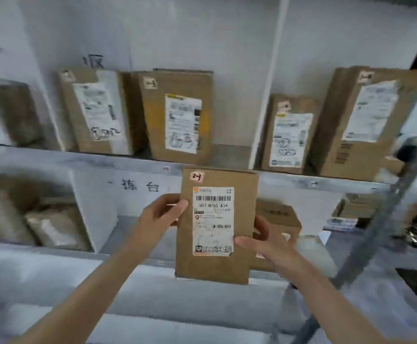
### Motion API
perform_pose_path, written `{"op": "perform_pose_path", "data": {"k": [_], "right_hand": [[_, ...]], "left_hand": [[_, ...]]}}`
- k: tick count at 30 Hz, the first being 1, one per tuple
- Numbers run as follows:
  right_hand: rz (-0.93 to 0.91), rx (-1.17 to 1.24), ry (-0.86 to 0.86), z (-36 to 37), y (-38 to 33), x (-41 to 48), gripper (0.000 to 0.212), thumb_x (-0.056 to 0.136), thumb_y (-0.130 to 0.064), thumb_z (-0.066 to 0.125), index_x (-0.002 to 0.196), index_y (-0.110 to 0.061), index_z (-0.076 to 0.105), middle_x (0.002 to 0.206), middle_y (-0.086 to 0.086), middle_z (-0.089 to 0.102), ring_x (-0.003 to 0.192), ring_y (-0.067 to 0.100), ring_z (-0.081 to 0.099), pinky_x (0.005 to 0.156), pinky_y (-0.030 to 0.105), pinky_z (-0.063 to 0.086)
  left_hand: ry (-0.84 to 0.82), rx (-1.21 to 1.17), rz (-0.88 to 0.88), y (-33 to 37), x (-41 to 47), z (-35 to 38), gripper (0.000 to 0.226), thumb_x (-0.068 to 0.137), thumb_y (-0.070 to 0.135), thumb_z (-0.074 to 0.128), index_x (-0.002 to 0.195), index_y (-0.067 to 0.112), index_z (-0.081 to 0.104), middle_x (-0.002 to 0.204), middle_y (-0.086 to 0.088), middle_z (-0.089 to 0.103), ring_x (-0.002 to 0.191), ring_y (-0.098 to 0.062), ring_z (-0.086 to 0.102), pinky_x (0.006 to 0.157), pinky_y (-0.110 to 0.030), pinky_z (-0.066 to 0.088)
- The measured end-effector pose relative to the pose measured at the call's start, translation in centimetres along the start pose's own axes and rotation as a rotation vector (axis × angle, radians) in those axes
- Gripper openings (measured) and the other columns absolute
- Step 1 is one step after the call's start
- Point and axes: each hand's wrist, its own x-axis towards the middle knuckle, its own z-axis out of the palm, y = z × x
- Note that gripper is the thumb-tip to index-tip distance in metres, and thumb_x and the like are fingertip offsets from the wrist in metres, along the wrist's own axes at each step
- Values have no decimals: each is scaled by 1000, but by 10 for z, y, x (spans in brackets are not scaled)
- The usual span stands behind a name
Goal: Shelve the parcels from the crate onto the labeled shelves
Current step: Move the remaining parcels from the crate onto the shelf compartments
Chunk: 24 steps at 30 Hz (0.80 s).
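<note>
A small, stiff cardboard parcel (pixel 217 227) is held upright just below the upper shelf (pixel 78 160), with left hand (pixel 160 217) and right hand (pixel 264 242) fingers (pixel 262 228) clasping its side edges; it is probably light and best gripped there.

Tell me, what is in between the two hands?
A brown parcel, gripped by both, lies between the left hand and the right hand in the head view.

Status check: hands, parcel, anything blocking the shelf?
Left hand and right hand grip the cardboard parcel by its side edges, upright, label toward camera. Not shelved yet. Upper shelf shows a free gap between standing boxes.
</note>
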Motion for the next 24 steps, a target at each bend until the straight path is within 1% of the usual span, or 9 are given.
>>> {"op": "perform_pose_path", "data": {"k": [3,4,6,10,12,16,19,22,24], "right_hand": [[-47,-30,-117,91,-16,57,82,55,-51,93,127,-42,57,125,-15,67,111,9,67,91,31,54],[-60,-21,-161,122,-21,73,77,57,-49,93,125,-45,58,125,-15,67,111,10,68,90,30,55],[-77,4,-241,182,-30,103,71,58,-44,93,122,-48,61,126,-14,67,111,13,68,86,26,57],[-61,47,-344,294,-44,146,73,56,-46,92,122,-39,63,120,-12,69,108,13,69,94,37,55],[-59,53,-431,342,-55,164,70,61,-41,90,124,-33,61,119,-12,70,108,11,69,98,39,53],[-61,126,-556,433,-79,202,70,66,-28,88,129,-25,58,120,-5,72,112,15,68,101,42,52],[-82,165,-643,500,-95,234,72,66,-29,89,130,-28,58,124,-4,70,114,17,67,99,41,52],[-116,195,-710,561,-109,269,69,64,-29,88,127,-28,61,124,-4,70,114,19,67,99,44,52],[-132,207,-742,599,-119,291,77,61,-32,90,130,-24,59,125,-4,69,115,19,66,100,47,52]], "left_hand": [[136,29,10,-4,-18,-104,42,80,51,70,107,19,67,101,0,74,94,-17,70,73,-27,57],[177,36,10,-5,-26,-135,44,78,54,68,107,20,68,103,-1,74,95,-18,70,73,-29,58],[256,45,3,-7,-42,-192,41,81,55,68,106,23,69,104,-1,74,95,-17,70,72,-32,58],[459,67,-73,-6,-63,-289,31,85,44,63,103,20,71,97,3,75,88,-11,70,69,-22,56],[503,95,-110,-1,-71,-334,29,90,38,61,107,17,70,96,3,75,88,-12,71,71,-24,57],[666,124,-108,13,-85,-417,28,93,37,58,109,17,69,96,3,75,90,-10,70,69,-20,56],[804,93,-108,20,-90,-475,31,98,34,50,108,11,69,99,-5,74,92,-17,70,77,-26,56],[900,145,-125,23,-91,-524,33,100,31,46,108,10,69,98,-6,74,88,-15,69,69,-19,55],[925,189,-120,30,-89,-553,34,101,31,44,107,9,69,100,-7,73,86,-12,69,68,-16,53]]}}
